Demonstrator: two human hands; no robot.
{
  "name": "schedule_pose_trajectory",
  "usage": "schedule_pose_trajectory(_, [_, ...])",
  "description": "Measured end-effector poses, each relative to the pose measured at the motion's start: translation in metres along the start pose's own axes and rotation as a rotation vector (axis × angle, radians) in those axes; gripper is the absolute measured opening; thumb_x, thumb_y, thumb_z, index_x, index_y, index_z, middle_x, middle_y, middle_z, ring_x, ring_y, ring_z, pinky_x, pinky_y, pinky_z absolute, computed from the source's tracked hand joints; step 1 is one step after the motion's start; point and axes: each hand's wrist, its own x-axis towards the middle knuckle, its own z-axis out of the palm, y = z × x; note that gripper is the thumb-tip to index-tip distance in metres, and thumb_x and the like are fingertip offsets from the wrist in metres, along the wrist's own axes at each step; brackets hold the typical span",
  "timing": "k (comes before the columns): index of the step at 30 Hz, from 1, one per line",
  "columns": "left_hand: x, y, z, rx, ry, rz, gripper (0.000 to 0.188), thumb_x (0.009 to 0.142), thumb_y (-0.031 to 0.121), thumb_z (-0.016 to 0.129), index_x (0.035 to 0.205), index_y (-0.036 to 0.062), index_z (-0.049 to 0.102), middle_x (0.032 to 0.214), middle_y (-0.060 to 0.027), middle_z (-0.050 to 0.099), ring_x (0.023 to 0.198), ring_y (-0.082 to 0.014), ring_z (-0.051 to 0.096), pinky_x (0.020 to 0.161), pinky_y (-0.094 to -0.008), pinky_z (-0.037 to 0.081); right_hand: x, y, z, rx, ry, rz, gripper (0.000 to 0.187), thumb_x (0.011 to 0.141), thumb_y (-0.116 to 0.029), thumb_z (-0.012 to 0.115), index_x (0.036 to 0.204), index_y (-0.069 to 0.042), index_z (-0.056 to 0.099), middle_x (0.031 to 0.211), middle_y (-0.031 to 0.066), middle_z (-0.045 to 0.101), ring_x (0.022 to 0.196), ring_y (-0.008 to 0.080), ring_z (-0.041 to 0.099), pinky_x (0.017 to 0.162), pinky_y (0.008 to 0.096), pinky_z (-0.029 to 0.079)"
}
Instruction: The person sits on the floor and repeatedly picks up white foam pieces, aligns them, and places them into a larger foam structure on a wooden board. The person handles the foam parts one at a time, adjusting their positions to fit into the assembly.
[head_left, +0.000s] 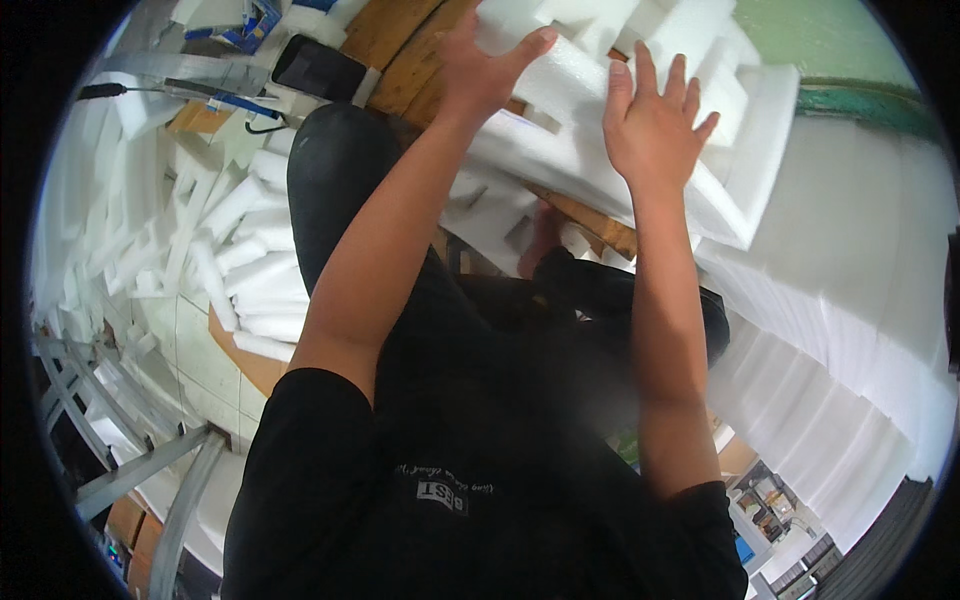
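Observation:
White foam pieces (580, 90) with cut-out gaps lie on a wooden bench at the top of the view. My right hand (655, 130) is open over them, fingers spread, and it seems to rest on the foam. At the foam's left end is my left hand (487, 70), thumb stretched out to the right. Its other fingertips run toward the upper edge and show only in part. Neither hand is wrapped round anything. Below my right wrist, a long foam sheet (740, 205) forms the near edge of the pieces.
A dark phone (320, 68) and a cutter-like blue tool (240, 102) lie at the upper left. Many loose foam strips (262, 270) are heaped along the left. Tall stacked foam sheets (850, 280) stand at the right. A metal frame (150, 475) is at the lower left.

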Motion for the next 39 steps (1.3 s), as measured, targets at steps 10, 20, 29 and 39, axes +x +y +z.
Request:
schedule_pose_trajectory(10, [-0.003, -0.002, 0.001, 0.056, 0.084, 0.158, 0.064, 0.081, 0.026, 0.089, 0.131, -0.0032, 0.061, 0.119, -0.0148, 0.071, 0.106, -0.0243, 0.067, 0.093, -0.0394, 0.052, 0.01, -0.005, -0.023, 0.008, -0.109, -0.457, 0.061, 0.093, -0.056, 0.067, 0.118, -0.001, 0.062, 0.102, 0.0165, 0.071, 0.095, 0.0362, 0.07, 0.081, 0.0493, 0.053])
schedule_pose_trajectory(20, [0.001, 0.0, 0.006, -0.337, 0.011, 0.039, 0.067, 0.081, 0.027, 0.089, 0.133, -0.0035, 0.058, 0.12, -0.0154, 0.07, 0.107, -0.0244, 0.066, 0.096, -0.0397, 0.051, 0.028, -0.001, -0.021, 0.142, -0.295, -0.453, 0.045, 0.095, -0.044, 0.068, 0.114, -0.005, 0.059, 0.108, 0.0165, 0.069, 0.101, 0.0373, 0.068, 0.089, 0.052, 0.052])
schedule_pose_trajectory(29, [0.004, -0.015, 0.01, -0.273, -0.018, 0.07, 0.062, 0.08, 0.029, 0.09, 0.123, -0.0061, 0.063, 0.118, -0.0178, 0.07, 0.103, -0.0261, 0.066, 0.091, -0.0416, 0.052, 0.023, 0.016, -0.019, 0.036, -0.292, -0.502, 0.053, 0.096, -0.042, 0.068, 0.136, -0.009, 0.056, 0.134, 0.0161, 0.064, 0.125, 0.0357, 0.061, 0.105, 0.0577, 0.044])
schedule_pose_trajectory(39, [0.006, -0.034, 0.006, 0.149, 0.094, 0.104, 0.063, 0.083, 0.041, 0.088, 0.12, -0.003, 0.062, 0.114, -0.0168, 0.07, 0.102, -0.0272, 0.066, 0.095, -0.0444, 0.052, -0.012, 0.036, -0.002, 0.027, 0.048, 0.026, 0.07, 0.104, -0.065, 0.029, 0.158, -0.023, 0.045, 0.166, 0.0208, 0.033, 0.154, 0.0472, 0.025, 0.12, 0.0746, 0.009])
